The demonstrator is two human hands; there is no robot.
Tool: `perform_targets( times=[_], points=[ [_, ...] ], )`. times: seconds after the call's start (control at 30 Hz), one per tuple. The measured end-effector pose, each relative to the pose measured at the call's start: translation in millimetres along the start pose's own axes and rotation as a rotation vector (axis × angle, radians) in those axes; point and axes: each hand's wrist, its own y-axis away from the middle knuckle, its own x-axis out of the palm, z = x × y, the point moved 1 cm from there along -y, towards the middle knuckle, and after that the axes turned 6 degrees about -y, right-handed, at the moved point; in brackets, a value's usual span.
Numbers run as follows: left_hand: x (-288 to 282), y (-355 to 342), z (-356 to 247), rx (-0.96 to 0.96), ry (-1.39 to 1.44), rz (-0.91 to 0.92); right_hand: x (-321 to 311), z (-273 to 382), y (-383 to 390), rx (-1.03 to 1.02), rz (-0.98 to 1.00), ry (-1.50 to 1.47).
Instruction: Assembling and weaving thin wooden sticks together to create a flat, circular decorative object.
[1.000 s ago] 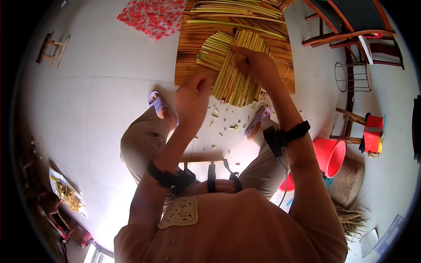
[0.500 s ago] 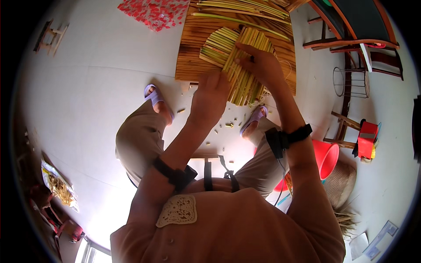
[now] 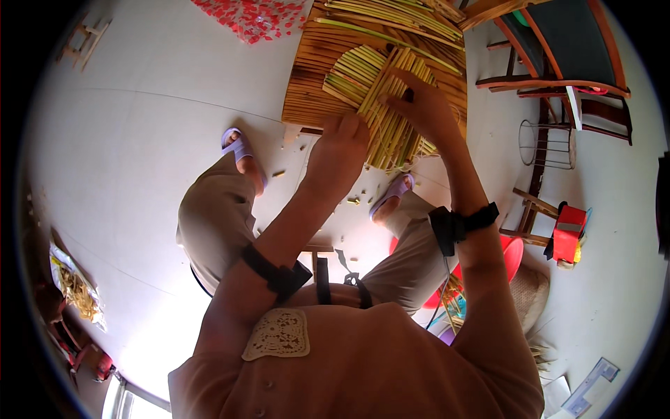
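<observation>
A bundle of yellow-green bamboo strips lies fanned out on a low wooden slat board on the floor. My left hand grips the near end of the strips, fingers curled over them. On top of the bundle, farther out, my right hand presses down with its fingers spread around the strips. More long strips lie across the board's far side. Both wrists wear black bands.
Purple sandals are on my feet on the pale floor, among small cut scraps. A red bucket and woven basket stand to my right, with wooden chairs, a wire frame and a red patterned cloth beyond.
My left hand has reached forward from near my knee onto the near end of the strips. The right hand stays on the bundle. The view has tilted closer to the board.
</observation>
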Motion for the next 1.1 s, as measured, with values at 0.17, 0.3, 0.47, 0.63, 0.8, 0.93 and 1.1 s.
perform_targets(
  times=[0.17, 0.3, 0.47, 0.63, 0.8, 0.93, 1.1],
  points=[
    [4, 1, 1, -0.040, 0.063, 0.001, -5, 1, 5, -0.018, -0.131, -0.096],
    [4, 1, 3, -0.044, 0.071, 0.003, -8, 10, 14, -0.024, -0.107, -0.116],
    [4, 0, 3, -0.018, 0.017, -0.027, -2, 9, 22, -0.157, -0.101, -0.132],
    [4, 0, 4, -0.021, 0.042, -0.051, -6, 8, 20, -0.225, -0.050, -0.045],
    [3, 1, 5, -0.028, 0.033, -0.021, -5, 20, 21, -0.331, -0.031, 0.123],
    [4, 1, 5, -0.049, 0.093, -0.036, -2, 26, 21, -0.336, -0.035, 0.188],
    [3, 1, 5, -0.026, 0.087, -0.047, 3, 27, 17, -0.343, 0.023, 0.292]
  ],
)
